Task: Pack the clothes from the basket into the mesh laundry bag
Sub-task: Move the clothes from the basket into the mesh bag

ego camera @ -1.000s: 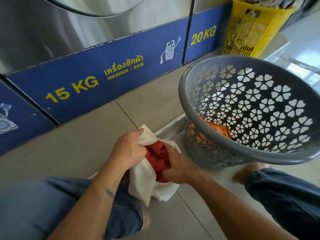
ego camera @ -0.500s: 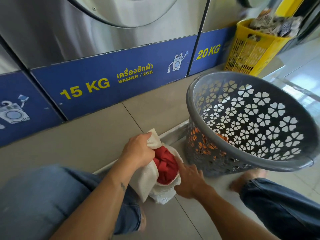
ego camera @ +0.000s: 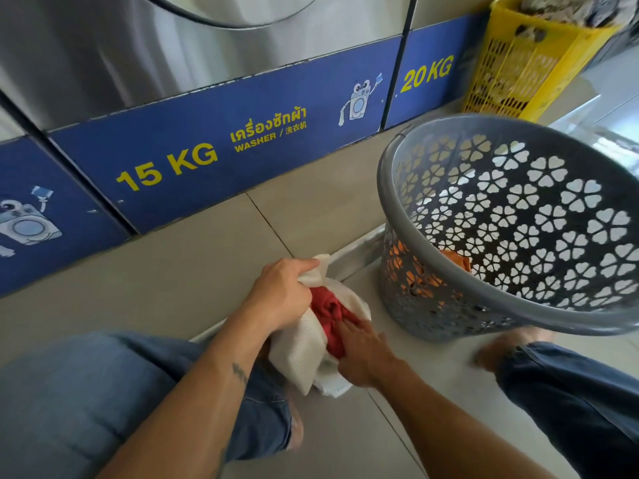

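Left hand (ego camera: 280,292): fist closed round the upper edge of the mesh laundry bag (ego camera: 297,354), holding the mouth up and apart.
Right hand (ego camera: 363,350): fingers fairly straight, laid against the red garment (ego camera: 326,305) at the bag's mouth and pressing on it; pinches nothing that can be seen.
Mesh laundry bag: white, slumped on the tiled floor (ego camera: 193,271) between the two knees, near the foot of the grey basket (ego camera: 553,216) but apart from it.
Red garment: bunched up, mostly inside the bag, its top showing between the two hands.
Grey basket: round, pierced with flower-shaped holes, standing right of the bag, mouth facing the camera.
Orange garment (ego camera: 456,259): lies at the bottom of the grey basket, visible too through the holes of the near wall.
Jeans (ego camera: 86,392): blue, on both bent legs, one either side of the bag.
Bare foot (ego camera: 501,344): on the floor below the basket's near rim.
Metal strip (ego camera: 356,250): runs along the floor behind the bag toward the basket.
Washers (ego camera: 207,146): steel fronts above blue panels marked 15 KG and 20 KG.
Yellow basket (ego camera: 518,74): far right, beside the 20 KG panel, heaped with laundry.
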